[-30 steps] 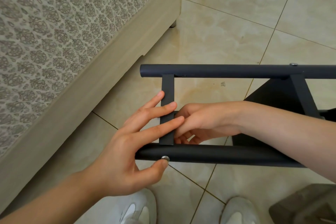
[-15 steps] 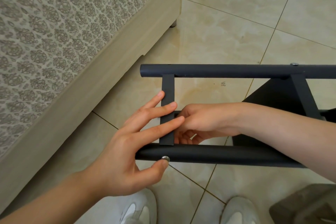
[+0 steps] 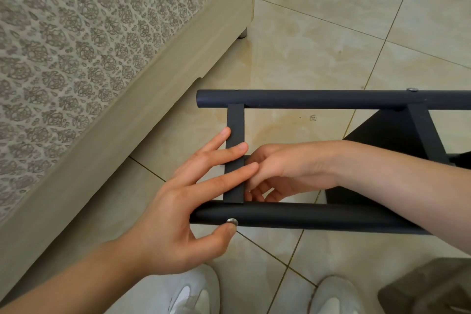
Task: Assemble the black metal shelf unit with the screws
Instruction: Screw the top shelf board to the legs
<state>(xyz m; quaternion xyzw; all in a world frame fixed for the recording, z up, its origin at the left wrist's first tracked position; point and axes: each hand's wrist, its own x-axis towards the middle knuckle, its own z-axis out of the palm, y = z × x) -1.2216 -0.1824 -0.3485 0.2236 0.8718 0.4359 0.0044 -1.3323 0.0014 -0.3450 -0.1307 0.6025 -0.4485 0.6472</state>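
Left hand (image 3: pixel 173 214) lies open, fingers flat across the crossbar (image 3: pixel 235 120), thumb tip pressing the screw head (image 3: pixel 232 221) just below on the near tube (image 3: pixel 318 218), which runs left-right, while the right hand (image 3: pixel 288 168) curls behind that bar (grip hidden, can't tell).

Your white shoes (image 3: pixel 193 293) stand on beige floor tiles (image 3: pixel 318 41). Patterned mattress (image 3: pixel 76 33) on a beige base (image 3: pixel 153 99) runs along your left. Brown object (image 3: pixel 428 288) at bottom right.
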